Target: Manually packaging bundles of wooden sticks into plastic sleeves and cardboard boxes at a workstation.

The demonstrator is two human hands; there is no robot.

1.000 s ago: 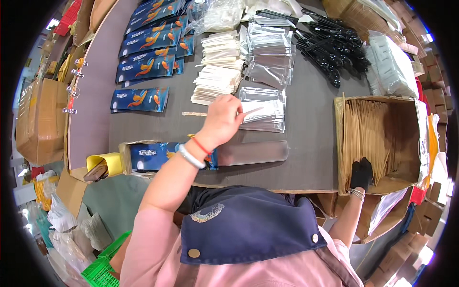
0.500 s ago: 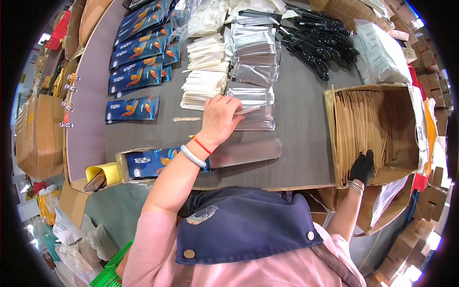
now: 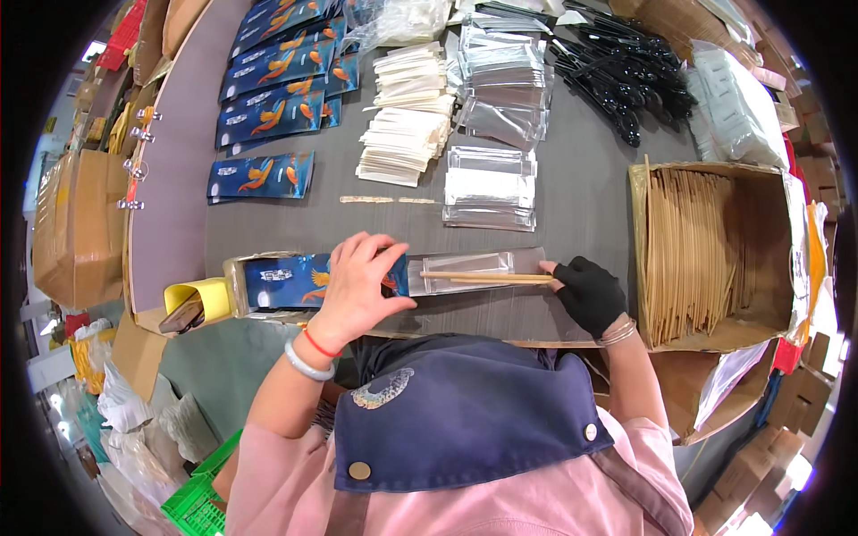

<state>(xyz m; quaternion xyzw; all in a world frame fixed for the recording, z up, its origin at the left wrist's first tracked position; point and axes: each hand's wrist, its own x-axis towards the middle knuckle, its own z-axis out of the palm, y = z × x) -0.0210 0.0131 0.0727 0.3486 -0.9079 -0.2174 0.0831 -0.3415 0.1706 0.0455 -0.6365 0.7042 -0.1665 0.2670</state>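
My left hand, bare, lies over a stack of blue printed packets in a low open box, its fingers and thumb apart. My right hand, in a black fingerless glove, pinches the right end of thin wooden chopsticks; I cannot tell whether there is one or a pair. They lie level over a flat clear packet, which rests on a longer see-through strip. The strip's left end meets the blue packets beside my left hand.
On the right, a cardboard box holds many wooden chopsticks. White paper packets, clear packets and black plastic spoons lie farther back. Blue packets are piled at the left, near a yellow holder.
My left hand has moved from the clear packets down to the blue stack. My right hand has come left out of the chopstick box with chopsticks. A clear packet now lies on the strip.
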